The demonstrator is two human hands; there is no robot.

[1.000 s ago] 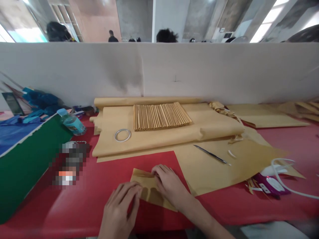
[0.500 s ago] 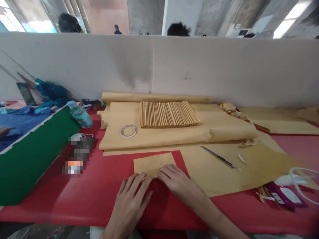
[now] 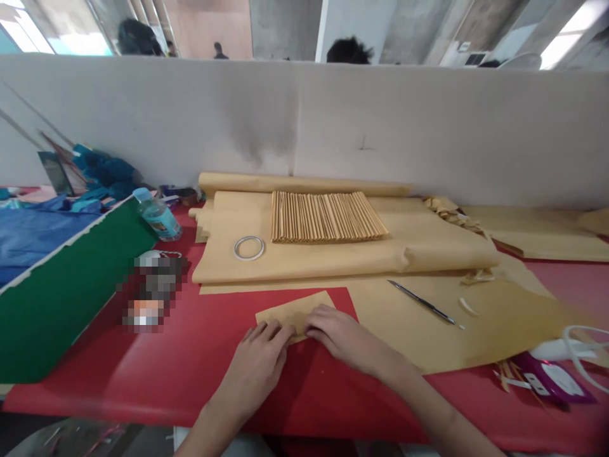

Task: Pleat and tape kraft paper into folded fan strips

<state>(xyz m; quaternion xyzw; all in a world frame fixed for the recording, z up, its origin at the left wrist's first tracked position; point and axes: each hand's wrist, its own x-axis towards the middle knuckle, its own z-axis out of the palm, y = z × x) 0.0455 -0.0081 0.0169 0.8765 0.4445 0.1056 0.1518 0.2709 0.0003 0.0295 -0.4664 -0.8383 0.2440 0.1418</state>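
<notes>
A small sheet of brown kraft paper lies on the red tabletop in front of me. My left hand has its fingers bent together over the paper's near edge, at the left. At the right of the same edge, my right hand grips the paper with curled fingers. The near edge looks turned up into a fold or roll, mostly hidden under the fingertips. Beyond the sheet, a row of thin rolled paper sticks lies on larger kraft paper, beside a roll of clear-grey tape.
A craft knife or pen lies on kraft paper to the right. A purple packet sits near the right edge. On the left stand a green-sided box and a plastic bottle. A white partition closes off the back.
Both hands have worked further onto the small sheet, and less of its depth shows. My left fingers have drawn closer together and curled. The view has shifted slightly.
</notes>
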